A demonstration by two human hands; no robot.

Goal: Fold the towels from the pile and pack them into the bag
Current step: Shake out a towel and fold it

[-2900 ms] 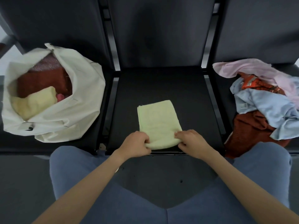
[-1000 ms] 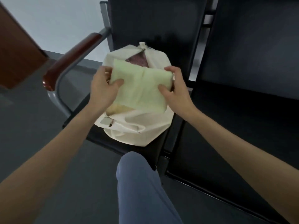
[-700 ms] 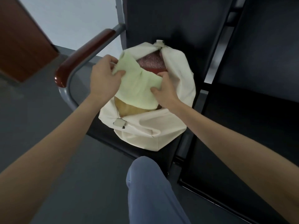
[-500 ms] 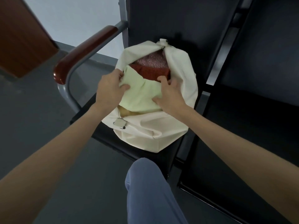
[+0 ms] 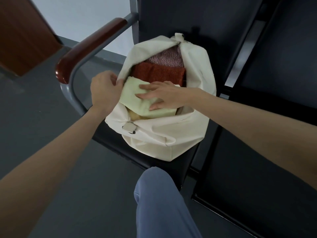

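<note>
- Nearest the camera, a knee in blue trousers (image 5: 163, 200) rises from the bottom edge, with both bare forearms reaching past it toward the cream bag (image 5: 164, 134).
- The bag sits on the dark seat (image 5: 176, 167) of the end chair, slumped, its zip mouth gaping upward. A slack wall like this could fold inward — that would narrow the opening and snag the next towel.
- The left hand (image 5: 104, 90) is at the left lip of the mouth, fingers curled on the zip edge and seemingly holding it back. If that grip goes, the flap would likely drop over the contents.
- The right hand (image 5: 163, 95) lies flat on the pale green towel (image 5: 135, 100), fingers straight and slightly spread, pressing down rather than gripping.
- That folded towel rests in the front part of the bag's mouth, on top of a yellow towel (image 5: 135, 115) whose edge peeks out below it. Its long axis runs across the opening, from upper left down to lower right; the far-left corner points at the left hand.
- It sits high, close to the rim — pressing on one end only could tip the other end up and loosen the fold, or leave it proud of the zip line.
- Behind it lie a rust-red towel (image 5: 159, 73) and then a pinkish speckled towel (image 5: 164, 57), packed against the far end.
- Beyond the bag are the chair back and, to the left, a wooden armrest (image 5: 89, 48).
</note>
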